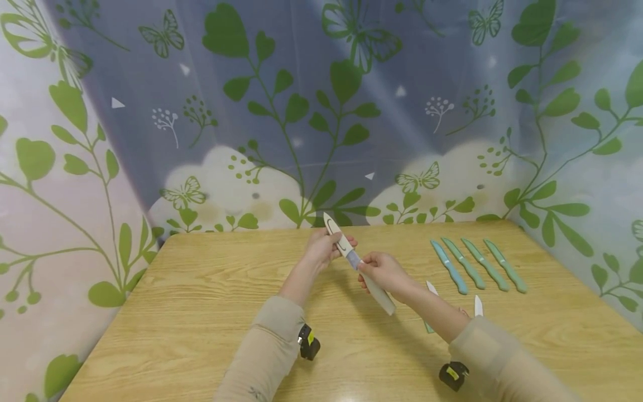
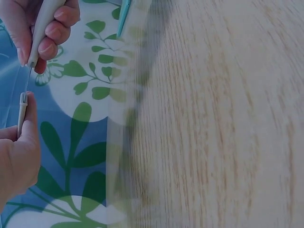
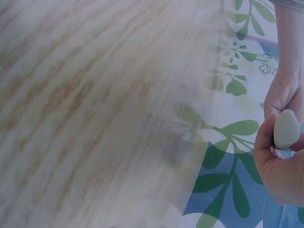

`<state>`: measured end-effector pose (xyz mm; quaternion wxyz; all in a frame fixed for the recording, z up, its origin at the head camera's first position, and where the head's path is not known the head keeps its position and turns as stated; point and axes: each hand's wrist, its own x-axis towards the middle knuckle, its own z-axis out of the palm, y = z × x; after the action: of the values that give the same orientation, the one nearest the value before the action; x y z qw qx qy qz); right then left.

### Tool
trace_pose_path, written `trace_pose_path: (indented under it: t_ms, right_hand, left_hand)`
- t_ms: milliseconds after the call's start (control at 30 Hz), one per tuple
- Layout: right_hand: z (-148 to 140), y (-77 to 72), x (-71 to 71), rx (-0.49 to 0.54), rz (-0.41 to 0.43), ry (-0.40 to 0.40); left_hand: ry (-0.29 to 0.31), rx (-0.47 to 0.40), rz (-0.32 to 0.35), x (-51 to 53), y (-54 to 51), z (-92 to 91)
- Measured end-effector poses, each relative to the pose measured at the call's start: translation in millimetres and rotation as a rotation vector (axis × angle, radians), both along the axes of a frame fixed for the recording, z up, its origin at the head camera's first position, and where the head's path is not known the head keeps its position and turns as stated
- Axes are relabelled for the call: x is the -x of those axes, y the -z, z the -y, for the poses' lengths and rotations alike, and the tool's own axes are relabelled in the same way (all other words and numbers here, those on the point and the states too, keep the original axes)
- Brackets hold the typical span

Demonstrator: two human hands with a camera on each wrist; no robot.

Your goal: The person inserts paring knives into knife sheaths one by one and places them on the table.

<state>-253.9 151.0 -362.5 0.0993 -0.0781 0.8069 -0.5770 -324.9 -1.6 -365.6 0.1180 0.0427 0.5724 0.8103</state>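
In the head view a cream-handled knife is held aslant above the table. My right hand [image 1: 384, 273] grips its handle [image 1: 380, 295], and my left hand [image 1: 324, 247] pinches a cream sheath [image 1: 339, 234] at the upper end. Between them a stretch of blade [image 1: 354, 259] shows, partly outside the sheath. The left wrist view shows the handle [image 2: 43, 23] in the right hand [image 2: 54, 33] and the sheath [image 2: 22, 111] against the left thumb, with thin blade between. In the right wrist view the handle's rounded end [image 3: 286, 129] faces the camera.
On the right of the wooden table [image 1: 201, 301] lie a blue sheathed knife [image 1: 449, 267] and several green ones [image 1: 484, 263] in a row. Nearer, partly behind the right forearm, are a green-handled knife [image 1: 428, 326] and another bare blade [image 1: 478, 306]. A patterned curtain stands behind.
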Motion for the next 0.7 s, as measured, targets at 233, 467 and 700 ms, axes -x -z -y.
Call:
trace_pose_path:
  t_ms: [233, 467, 700]
  right_hand:
    - [-0.2, 0.2, 0.8, 0.000, 0.004, 0.003]
    - [-0.3, -2.1, -0.8, 0.018, 0.002, 0.000]
    - [-1.2, -2.9, -1.2, 0.014, -0.002, 0.012]
  left_hand:
    - [0.013, -0.001, 0.006, -3.1, 0.5, -0.5]
    - [0.024, 0.005, 0.008, -4.5, -0.3, -1.5]
    - [0.026, -0.016, 0.018, -4.8, 0.5, -4.2]
